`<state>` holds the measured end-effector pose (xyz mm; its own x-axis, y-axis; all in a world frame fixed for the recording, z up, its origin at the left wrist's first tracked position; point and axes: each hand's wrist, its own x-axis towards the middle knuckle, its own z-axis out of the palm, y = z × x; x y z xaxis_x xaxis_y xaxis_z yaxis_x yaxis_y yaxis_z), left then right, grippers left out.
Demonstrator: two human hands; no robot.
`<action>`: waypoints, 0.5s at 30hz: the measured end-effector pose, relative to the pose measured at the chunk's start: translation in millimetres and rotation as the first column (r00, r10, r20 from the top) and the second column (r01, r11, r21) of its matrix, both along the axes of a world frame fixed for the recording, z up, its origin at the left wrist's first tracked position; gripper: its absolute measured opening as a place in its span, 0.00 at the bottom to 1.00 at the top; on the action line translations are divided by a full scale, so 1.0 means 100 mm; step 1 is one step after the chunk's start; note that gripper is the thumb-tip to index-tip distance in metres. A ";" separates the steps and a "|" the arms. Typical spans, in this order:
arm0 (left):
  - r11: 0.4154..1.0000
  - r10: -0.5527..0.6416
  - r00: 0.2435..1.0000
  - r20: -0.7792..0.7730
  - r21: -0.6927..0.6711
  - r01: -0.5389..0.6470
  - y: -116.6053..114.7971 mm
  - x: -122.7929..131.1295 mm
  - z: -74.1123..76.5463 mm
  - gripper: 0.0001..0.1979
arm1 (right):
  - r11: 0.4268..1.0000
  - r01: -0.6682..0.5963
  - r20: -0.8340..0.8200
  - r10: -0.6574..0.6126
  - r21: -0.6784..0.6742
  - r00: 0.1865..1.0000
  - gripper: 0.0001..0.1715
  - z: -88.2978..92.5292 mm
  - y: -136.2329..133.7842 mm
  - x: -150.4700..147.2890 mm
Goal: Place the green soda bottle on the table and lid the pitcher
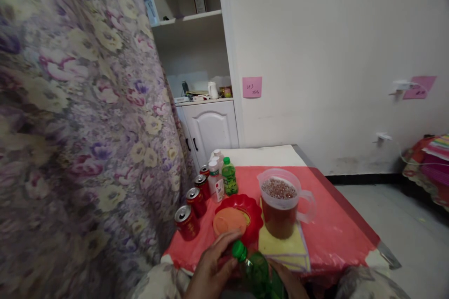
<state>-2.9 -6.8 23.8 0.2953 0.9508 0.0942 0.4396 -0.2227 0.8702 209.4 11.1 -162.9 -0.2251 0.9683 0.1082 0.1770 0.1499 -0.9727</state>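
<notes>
A green bottle (257,272) with a green cap sits low at the front edge of the table. My left hand (212,268) rests by its neck, thumb against the cap, fingers reaching toward the red plate (254,210). My right hand (289,282) is wrapped round the bottle's body from the right, mostly cut off by the frame edge. An orange lid-like disc (229,221) lies on the red plate. A clear pitcher (280,205) of brown liquid with foam stands to the right of the plate on a yellow cloth (282,245).
Several red cans (187,222) line the table's left edge, with a small green bottle (229,177) and white bottles (215,180) behind. A red cover (336,224) drapes the table. A floral curtain (80,126) hangs at left, with a white cabinet (210,126) and wall behind.
</notes>
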 end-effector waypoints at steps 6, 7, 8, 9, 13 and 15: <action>0.992 0.121 0.989 -0.083 0.038 -0.118 -0.02 0.05 0.04 0.14 | 0.991 -0.062 -0.017 0.060 -0.121 0.998 0.26 0.01 0.00 -0.04; 0.995 0.095 0.993 -0.068 0.037 -0.093 -0.02 0.05 0.05 0.13 | 0.987 -0.074 -0.040 0.069 -0.143 0.997 0.25 0.03 0.01 -0.05; 0.998 0.061 0.997 -0.040 0.034 -0.060 -0.02 0.05 0.05 0.14 | 0.983 -0.083 -0.060 0.074 -0.164 0.995 0.25 0.06 0.02 -0.06; 0.999 0.032 0.999 -0.009 0.032 -0.032 -0.02 0.04 0.05 0.16 | 0.980 -0.087 -0.075 0.075 -0.179 0.994 0.26 0.09 0.03 -0.06; 0.996 0.054 0.998 -0.014 0.067 -0.053 -0.02 0.05 0.05 0.19 | 0.980 -0.080 -0.070 0.068 -0.182 0.995 0.26 0.20 0.03 -0.05; 0.990 0.120 0.990 -0.068 0.077 -0.115 -0.01 0.07 0.07 0.14 | 0.980 -0.090 -0.068 0.079 -0.177 0.995 0.25 0.22 0.02 -0.04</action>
